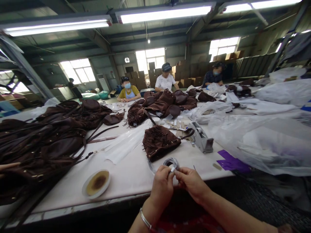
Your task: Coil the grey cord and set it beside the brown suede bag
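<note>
Two hands are meeting at the near edge of the white table (126,181). Left hand (162,187) and right hand (191,183) are both pinching a small coil of clear tape (171,163), fingertips closed on its white end tab; the coil is sitting just above the thumbs, over the table edge. A silver bracelet (145,220) is circling the left wrist. Just beyond the grip a brown fringed bag (159,142) is lying flat, with a grey tape dispenser (201,137) to its right. Left of the grip, a round dish (96,183) with brownish contents is resting on the table. Further left, a pile of brown bags (48,136) is spreading. Right of the grip, clear plastic sheeting (262,142) is covering the surface.
</note>
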Motion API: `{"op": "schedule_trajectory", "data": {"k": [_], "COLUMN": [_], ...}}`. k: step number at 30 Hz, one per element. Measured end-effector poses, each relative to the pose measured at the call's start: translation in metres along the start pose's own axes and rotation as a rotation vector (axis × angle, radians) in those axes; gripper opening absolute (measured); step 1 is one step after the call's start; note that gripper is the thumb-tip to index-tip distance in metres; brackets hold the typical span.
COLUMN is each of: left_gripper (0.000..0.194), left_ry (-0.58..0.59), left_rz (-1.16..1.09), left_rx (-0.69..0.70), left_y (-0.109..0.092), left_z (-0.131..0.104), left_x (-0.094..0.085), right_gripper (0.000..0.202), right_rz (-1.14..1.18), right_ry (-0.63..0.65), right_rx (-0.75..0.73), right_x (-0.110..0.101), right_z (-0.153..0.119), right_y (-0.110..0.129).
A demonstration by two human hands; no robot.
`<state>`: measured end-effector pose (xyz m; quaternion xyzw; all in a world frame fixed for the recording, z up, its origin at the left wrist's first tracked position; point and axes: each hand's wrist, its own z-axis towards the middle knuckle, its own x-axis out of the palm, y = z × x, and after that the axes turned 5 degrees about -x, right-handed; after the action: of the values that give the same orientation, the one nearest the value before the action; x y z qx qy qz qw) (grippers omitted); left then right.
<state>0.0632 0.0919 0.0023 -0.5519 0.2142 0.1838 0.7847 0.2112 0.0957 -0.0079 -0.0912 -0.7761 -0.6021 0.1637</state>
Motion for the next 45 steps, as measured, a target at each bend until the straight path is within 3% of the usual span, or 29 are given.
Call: {"op": "schedule_trajectory", "data": {"k": [9, 19, 23, 27, 29, 31, 33, 35, 37, 40, 45], "left_gripper": [0.034, 0.038, 0.036, 0.02, 0.022, 0.032, 0.041, 0.041, 0.035, 0.031, 0.033], "left_ry": [0.217, 0.345, 0.414, 0.464, 0.347, 0.095, -0.145, -0.241, -0.197, -0.072, 0.087], "left_rz": [-0.408, -0.583, -0.327, 0.265, 0.574, 0.814, 0.923, 0.891, 0.765, 0.524, 0.127], "left_rx": [-0.149, -0.221, -0.13, 0.083, 0.066, -0.027, -0.062, 0.01, 0.137, 0.226, 0.098], "left_y": [-0.006, 0.024, 0.016, 0.027, 0.048, 0.073, 0.093, 0.103, 0.1, 0.081, 0.045], "left_z": [0.004, -0.001, 0.005, 0.025, 0.036, 0.043, 0.043, 0.037, 0.025, 0.009, -0.001], "left_x": [-0.03, -0.035, -0.054, -0.089, -0.105, -0.112, -0.108, -0.093, -0.07, -0.032, 0.013], "right_gripper": [0.023, 0.016, 0.021, 0.026, 0.036, 0.053, 0.059, 0.045, 0.031, 0.032, 0.033], "right_rz": [-0.416, -0.472, -0.848, -1.307, -1.499, -1.681, -1.826, -1.903, -1.925, -1.922, -1.866], "right_ry": [0.064, 0.33, 0.344, 0.06, -0.069, -0.152, -0.099, 0.038, 0.127, 0.15, 0.172], "right_rx": [-0.43, -0.611, -0.676, -0.793, -0.766, -0.663, -0.553, -0.503, -0.525, -0.578, -0.492], "right_x": [0.002, 0.008, -0.015, -0.057, -0.075, -0.085, -0.087, -0.082, -0.073, -0.054, -0.034], "right_z": [0.011, 0.01, 0.026, 0.067, 0.091, 0.109, 0.12, 0.122, 0.118, 0.101, 0.071], "right_y": [0.007, 0.011, 0.005, 0.032, 0.057, 0.079, 0.095, 0.102, 0.103, 0.099, 0.066]}}
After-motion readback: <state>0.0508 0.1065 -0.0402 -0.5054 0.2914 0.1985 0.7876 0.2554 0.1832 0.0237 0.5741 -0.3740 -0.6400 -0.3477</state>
